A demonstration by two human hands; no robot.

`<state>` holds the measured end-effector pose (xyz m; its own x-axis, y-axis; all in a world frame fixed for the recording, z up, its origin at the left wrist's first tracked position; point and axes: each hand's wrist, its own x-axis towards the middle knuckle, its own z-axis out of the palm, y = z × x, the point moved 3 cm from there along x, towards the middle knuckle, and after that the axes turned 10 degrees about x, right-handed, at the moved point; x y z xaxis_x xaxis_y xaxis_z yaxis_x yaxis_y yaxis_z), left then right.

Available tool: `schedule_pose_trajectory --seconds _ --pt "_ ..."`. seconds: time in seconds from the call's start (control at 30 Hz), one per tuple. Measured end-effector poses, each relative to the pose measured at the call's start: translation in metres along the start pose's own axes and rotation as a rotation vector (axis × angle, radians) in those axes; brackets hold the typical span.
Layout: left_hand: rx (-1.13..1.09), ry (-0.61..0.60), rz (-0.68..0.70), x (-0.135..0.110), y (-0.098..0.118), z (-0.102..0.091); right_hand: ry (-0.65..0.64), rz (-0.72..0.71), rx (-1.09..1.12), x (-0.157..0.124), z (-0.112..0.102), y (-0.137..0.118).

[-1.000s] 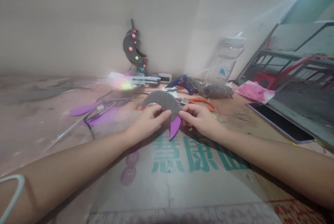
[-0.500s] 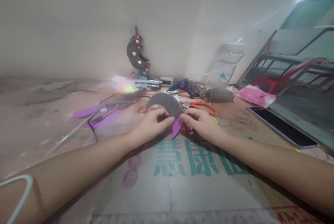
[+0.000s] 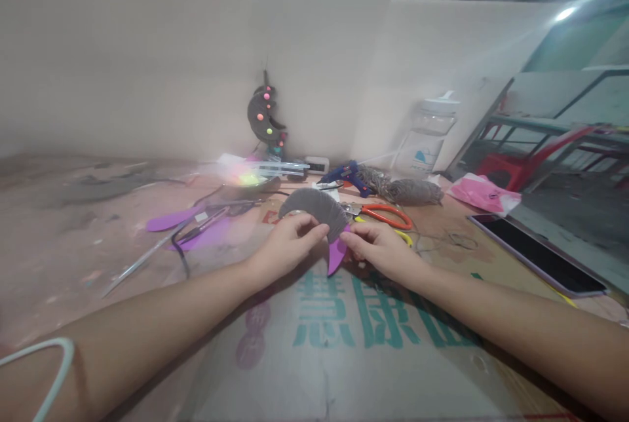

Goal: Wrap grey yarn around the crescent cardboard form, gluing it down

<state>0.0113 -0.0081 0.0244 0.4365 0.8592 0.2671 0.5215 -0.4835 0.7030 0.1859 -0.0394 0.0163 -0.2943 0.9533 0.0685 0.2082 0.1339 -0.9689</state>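
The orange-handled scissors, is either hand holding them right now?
No, the orange-handled scissors lie on the table beyond the right hand, which pinches the crescent with the left hand.

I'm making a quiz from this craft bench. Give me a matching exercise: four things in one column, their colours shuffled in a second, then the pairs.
Things:
1. glue gun
2. scissors
3. bag
4. crescent tip

Colours:
A. pink
B. purple
C. blue
D. orange handles

Pairs: 1-C, 2-D, 3-A, 4-B
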Motion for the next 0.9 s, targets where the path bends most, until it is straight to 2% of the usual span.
schedule_pose_trajectory --seconds 0.2,0.4,0.6,0.9 --pt "-0.002 -0.041 0.069 0.001 -0.003 0.003 0.022 0.023 -0.064 0.001 -0.001 -0.003" --pt "0.055 -0.011 0.021 0.000 -0.002 0.002 0.008 -0.015 -0.025 0.000 -0.001 -0.001" --pt "-0.041 -0.018 -0.011 0.000 -0.007 0.004 0.273 -0.223 0.139 0.000 -0.013 -0.005" --pt "-0.055 0.029 -0.002 0.001 -0.008 0.004 0.063 -0.103 -0.008 -0.001 0.001 -0.005"
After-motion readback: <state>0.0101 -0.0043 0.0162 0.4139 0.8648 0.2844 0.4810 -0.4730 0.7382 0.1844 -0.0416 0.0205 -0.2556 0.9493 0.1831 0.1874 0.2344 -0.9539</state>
